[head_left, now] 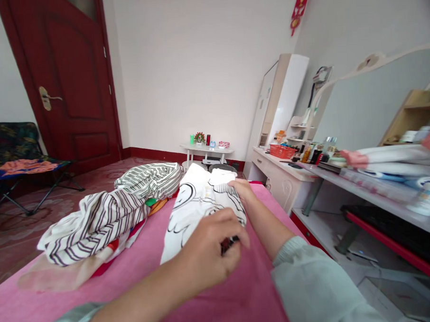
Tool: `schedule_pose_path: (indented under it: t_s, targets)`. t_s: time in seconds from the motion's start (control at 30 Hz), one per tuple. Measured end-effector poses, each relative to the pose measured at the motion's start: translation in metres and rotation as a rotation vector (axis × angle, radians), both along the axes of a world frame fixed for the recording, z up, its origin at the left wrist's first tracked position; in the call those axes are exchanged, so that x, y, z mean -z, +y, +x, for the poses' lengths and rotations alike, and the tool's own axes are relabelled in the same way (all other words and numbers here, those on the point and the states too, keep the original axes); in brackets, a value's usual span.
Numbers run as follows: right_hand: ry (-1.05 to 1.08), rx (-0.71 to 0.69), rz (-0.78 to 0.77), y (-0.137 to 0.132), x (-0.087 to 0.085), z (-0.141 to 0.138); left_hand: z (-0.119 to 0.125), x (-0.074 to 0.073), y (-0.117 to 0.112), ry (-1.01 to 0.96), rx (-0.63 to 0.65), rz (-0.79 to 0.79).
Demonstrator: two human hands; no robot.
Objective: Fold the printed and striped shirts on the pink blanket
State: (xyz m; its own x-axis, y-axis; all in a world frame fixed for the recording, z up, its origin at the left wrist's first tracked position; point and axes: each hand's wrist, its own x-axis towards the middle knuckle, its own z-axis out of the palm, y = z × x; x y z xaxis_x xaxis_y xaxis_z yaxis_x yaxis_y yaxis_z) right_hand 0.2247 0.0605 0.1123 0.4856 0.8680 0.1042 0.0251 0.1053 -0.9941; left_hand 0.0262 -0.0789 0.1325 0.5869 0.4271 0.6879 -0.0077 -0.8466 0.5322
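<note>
A white garment (192,219) with black line drawings lies folded lengthwise on a pink bed cover (224,307). My right hand (244,190) is at its far right edge, with fingers curled round the cloth, partly hidden by the folds. Nearer to me, my left hand (218,246) is closed over the garment's near right side, thumb and fingers bent into a ring. Something small, dark and patterned shows inside that ring; I cannot make out what it is. To the left lies a crumpled pile of black-and-white striped cloth (107,218).
Under the striped cloth lie other coloured cloths. A folding chair (15,146) with an orange cloth stands by the dark red door (72,77). Along the right run a white dresser (276,172) and a cluttered table (372,182). A small white table (207,149) stands against the far wall.
</note>
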Motion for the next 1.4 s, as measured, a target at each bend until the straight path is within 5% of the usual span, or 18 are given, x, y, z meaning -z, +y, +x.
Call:
schedule_pose_path:
  t_s: [0.17,0.27,0.33,0.43,0.53,0.6,0.8,1.0,1.2,1.4]
  targets:
    - [0.033,0.119,-0.23,-0.081,0.071,0.069,0.061,0.116,-0.031,0.343,0.261,0.122]
    - [0.047,0.154,-0.31,-0.108,0.095,0.093,0.077,0.156,-0.043,0.464,0.298,0.139]
    - [0.05,0.125,-0.305,-0.108,0.099,0.097,0.073,0.151,-0.045,0.431,0.434,0.121]
    - [-0.015,0.087,-0.236,-0.088,0.099,0.092,0.055,0.117,-0.041,0.383,0.554,0.008]
    - [-0.077,0.091,-0.182,-0.065,0.099,0.083,0.035,0.087,-0.03,0.363,0.383,-0.111]
    - [-0.153,0.113,-0.119,-0.054,0.102,0.082,0.024,0.082,-0.014,0.328,0.197,-0.162]
    - [-0.655,0.225,-0.105,-0.054,0.127,0.101,0.005,0.117,0.079,0.144,-0.272,-0.279]
    - [-0.956,0.33,-0.193,-0.065,0.144,0.101,0.028,0.146,0.164,0.186,-0.511,-0.312]
    - [-1.262,0.296,-0.202,-0.067,0.136,0.088,0.068,0.146,0.201,0.284,-0.643,-0.31]
    - [-1.357,0.337,-0.21,-0.066,0.127,0.084,0.081,0.153,0.219,0.337,-0.663,-0.307]
